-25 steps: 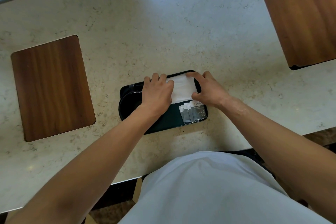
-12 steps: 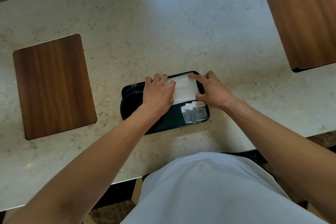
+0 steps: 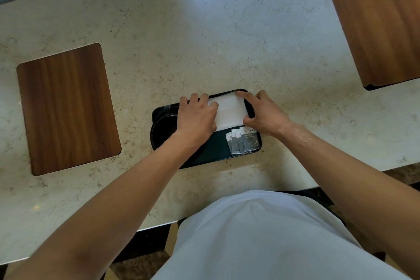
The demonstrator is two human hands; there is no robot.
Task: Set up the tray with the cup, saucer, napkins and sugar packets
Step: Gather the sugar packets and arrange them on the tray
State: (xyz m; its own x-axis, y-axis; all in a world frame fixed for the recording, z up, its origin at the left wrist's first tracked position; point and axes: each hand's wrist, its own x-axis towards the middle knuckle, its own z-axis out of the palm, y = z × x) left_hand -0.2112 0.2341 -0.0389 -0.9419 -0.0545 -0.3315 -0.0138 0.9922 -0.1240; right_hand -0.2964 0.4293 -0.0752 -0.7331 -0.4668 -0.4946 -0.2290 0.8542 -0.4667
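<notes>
A dark rectangular tray point(image 3: 211, 152) lies on the marble counter near its front edge. White napkins point(image 3: 229, 110) rest in the tray's far right part. My left hand point(image 3: 196, 115) lies flat on their left edge, and my right hand point(image 3: 261, 112) touches their right edge with index finger and thumb spread around it. Grey sugar packets point(image 3: 245, 142) are fanned in the tray's near right corner. At the tray's left end sits a dark saucer point(image 3: 162, 129), partly hidden under my left hand and wrist. I cannot make out the cup.
Two wooden boards lie on the counter: one point(image 3: 67, 109) to the left of the tray, one point(image 3: 381, 22) at the far right. The counter's front edge point(image 3: 156, 226) runs just in front of my body.
Both hands have stayed on the napkins with only slight finger shifts. The view has drifted a little.
</notes>
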